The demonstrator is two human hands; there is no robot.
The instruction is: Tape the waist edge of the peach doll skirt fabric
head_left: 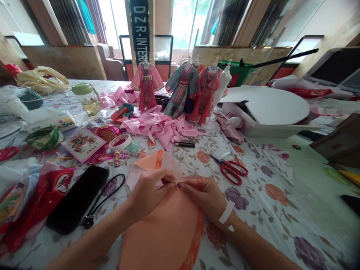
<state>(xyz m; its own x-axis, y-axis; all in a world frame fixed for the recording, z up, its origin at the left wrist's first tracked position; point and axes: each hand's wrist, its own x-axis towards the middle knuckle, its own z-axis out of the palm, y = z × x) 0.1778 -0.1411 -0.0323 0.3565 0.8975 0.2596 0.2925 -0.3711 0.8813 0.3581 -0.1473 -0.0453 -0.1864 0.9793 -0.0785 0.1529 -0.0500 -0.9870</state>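
Observation:
A piece of orange fabric (160,237) with a patterned darker orange border hangs from my fingers over the table's front. My left hand (154,187) pinches its upper edge between thumb and index finger. Close against it, my right hand (199,191) pinches the same edge, the fingertips of both hands almost touching. A tiny whitish spot shows between the fingertips, too small to name. Behind my hands lies a pale, sheer piece of cloth with an orange corner (150,161). White tape strips (226,212) are stuck on my right wrist.
Red-handled scissors (233,172) lie right of my hands. A black phone (78,198) with a strap lies left. Beyond are a tape roll (120,142), pink fabric scraps (165,128), small dressed mannequins (183,91), a lidded glass jug (87,99) and a round white board (267,103).

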